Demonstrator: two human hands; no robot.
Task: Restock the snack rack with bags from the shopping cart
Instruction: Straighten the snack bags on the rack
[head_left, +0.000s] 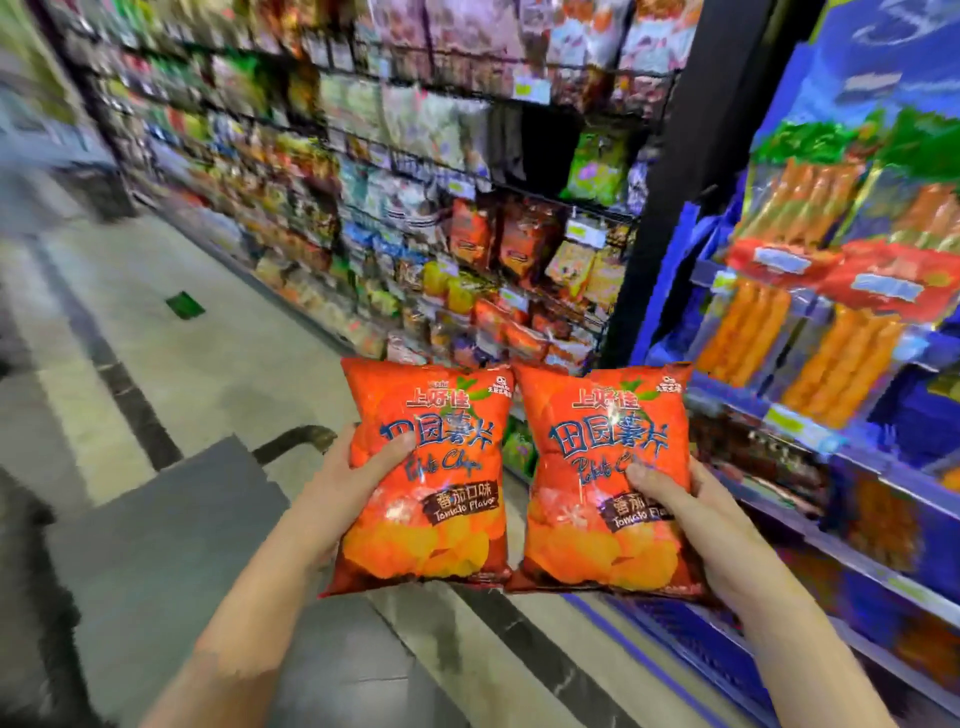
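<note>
I hold up two red tomato-flavour potato chip bags side by side in front of me. My left hand (345, 480) grips the left bag (434, 514) by its left edge, thumb across the front. My right hand (691, 512) grips the right bag (597, 519) by its right edge, thumb on the front. Beyond them runs the black wire snack rack (467, 182), packed with bags, with a dark gap (540, 150) on an upper shelf. The grey shopping cart (171, 530) sits at lower left, its handle (293, 441) just left of my left hand.
A blue shelf unit (810, 525) with orange sausage packs (831, 343) stands close on the right. A black post (675, 171) separates it from the snack rack. The tiled aisle floor (156, 322) stretches away to the left, with a small green marker (185, 305) on it.
</note>
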